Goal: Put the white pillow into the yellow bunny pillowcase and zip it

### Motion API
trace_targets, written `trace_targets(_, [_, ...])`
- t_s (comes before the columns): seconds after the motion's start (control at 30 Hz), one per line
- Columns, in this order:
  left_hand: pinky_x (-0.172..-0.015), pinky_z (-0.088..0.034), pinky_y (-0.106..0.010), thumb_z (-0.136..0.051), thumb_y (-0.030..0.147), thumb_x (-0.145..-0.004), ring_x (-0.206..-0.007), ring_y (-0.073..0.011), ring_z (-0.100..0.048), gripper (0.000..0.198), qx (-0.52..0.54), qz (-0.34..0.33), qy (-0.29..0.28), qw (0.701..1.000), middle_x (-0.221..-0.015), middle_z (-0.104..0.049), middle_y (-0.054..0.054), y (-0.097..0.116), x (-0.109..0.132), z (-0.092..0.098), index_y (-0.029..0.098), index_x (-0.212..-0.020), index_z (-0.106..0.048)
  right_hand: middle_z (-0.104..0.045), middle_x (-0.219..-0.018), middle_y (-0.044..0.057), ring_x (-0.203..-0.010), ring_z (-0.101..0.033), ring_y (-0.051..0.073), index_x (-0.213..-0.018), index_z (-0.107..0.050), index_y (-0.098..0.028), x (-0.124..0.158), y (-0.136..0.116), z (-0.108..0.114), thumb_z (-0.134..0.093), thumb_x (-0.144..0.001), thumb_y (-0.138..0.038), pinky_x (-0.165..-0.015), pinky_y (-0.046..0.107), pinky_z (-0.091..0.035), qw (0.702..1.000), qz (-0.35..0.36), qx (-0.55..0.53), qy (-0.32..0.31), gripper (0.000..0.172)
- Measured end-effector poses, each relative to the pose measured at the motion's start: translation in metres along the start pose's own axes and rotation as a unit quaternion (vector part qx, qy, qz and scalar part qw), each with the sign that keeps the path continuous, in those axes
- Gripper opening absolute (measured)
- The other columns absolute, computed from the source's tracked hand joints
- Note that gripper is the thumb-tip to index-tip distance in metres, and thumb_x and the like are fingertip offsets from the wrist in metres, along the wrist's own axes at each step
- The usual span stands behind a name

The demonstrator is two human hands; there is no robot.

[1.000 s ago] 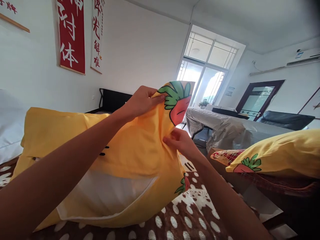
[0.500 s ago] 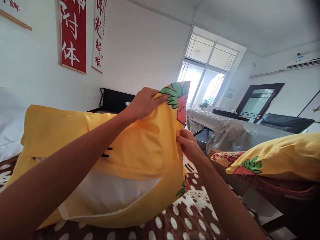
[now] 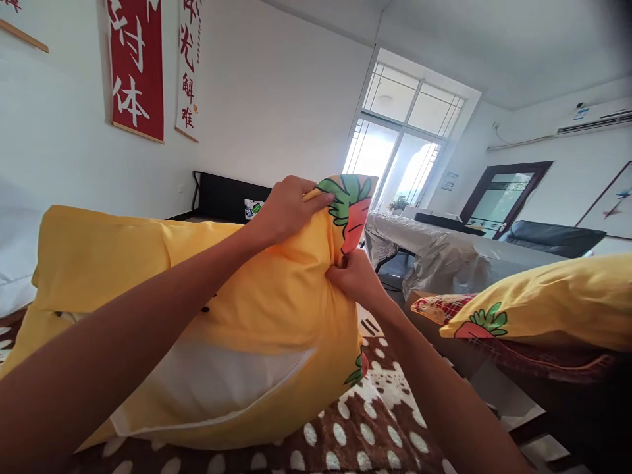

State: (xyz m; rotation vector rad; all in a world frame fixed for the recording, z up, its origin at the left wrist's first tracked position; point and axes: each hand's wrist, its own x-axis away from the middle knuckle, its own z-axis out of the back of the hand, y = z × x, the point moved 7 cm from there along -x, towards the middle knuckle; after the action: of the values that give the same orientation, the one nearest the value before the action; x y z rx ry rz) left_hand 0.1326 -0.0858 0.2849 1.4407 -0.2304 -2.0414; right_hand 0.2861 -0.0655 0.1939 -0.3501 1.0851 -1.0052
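Observation:
A big pillow in a yellow pillowcase (image 3: 257, 316) with carrot prints stands on the brown spotted blanket (image 3: 375, 428) in front of me. The white pillow insert (image 3: 212, 382) shows through the case's open lower side. My left hand (image 3: 284, 207) is closed on the case's top far corner, by the carrot print. Just below that corner, my right hand (image 3: 353, 276) pinches the cloth at the right edge.
A second yellow carrot pillow (image 3: 543, 303) lies at the right on a red patterned cloth. Behind it stand a table under a grey cover (image 3: 444, 253) and a black couch (image 3: 557, 238). A white pillow (image 3: 17, 257) lies far left. Red banners hang on the wall.
My right hand has moved up the case's right edge and now pinches closer under the carrot corner. The corner has folded in and dropped a little. My left hand keeps its grip.

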Motion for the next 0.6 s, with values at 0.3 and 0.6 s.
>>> trace_targets(0.3, [-0.059,-0.037,-0.024,-0.055,0.034,-0.079,-0.064,-0.0115,-0.048,0.022,0.034,-0.022,-0.014,0.999,-0.067,-0.056,0.0,-0.003,-0.006,0.003,0.015,-0.072,-0.063,-0.068,-0.086,0.002,-0.075,-0.061,0.019,-0.093,-0.064,-0.02,0.001,-0.02,0.007,-0.066,-0.061,-0.031,-0.063,0.028,-0.048,0.97,0.022,-0.241,0.004,0.034])
trace_targets(0.6, [-0.071,-0.041,-0.026,-0.047,0.033,-0.084,-0.075,-0.0141,-0.053,0.025,0.024,-0.058,-0.04,0.997,-0.081,-0.065,-0.002,-0.004,0.0,-0.009,0.014,-0.078,-0.062,-0.069,-0.087,0.005,-0.08,-0.063,0.023,-0.088,-0.066,-0.016,-0.012,-0.027,0.005,-0.074,-0.063,-0.038,-0.066,0.032,-0.051,0.991,0.025,-0.13,-0.027,0.034])
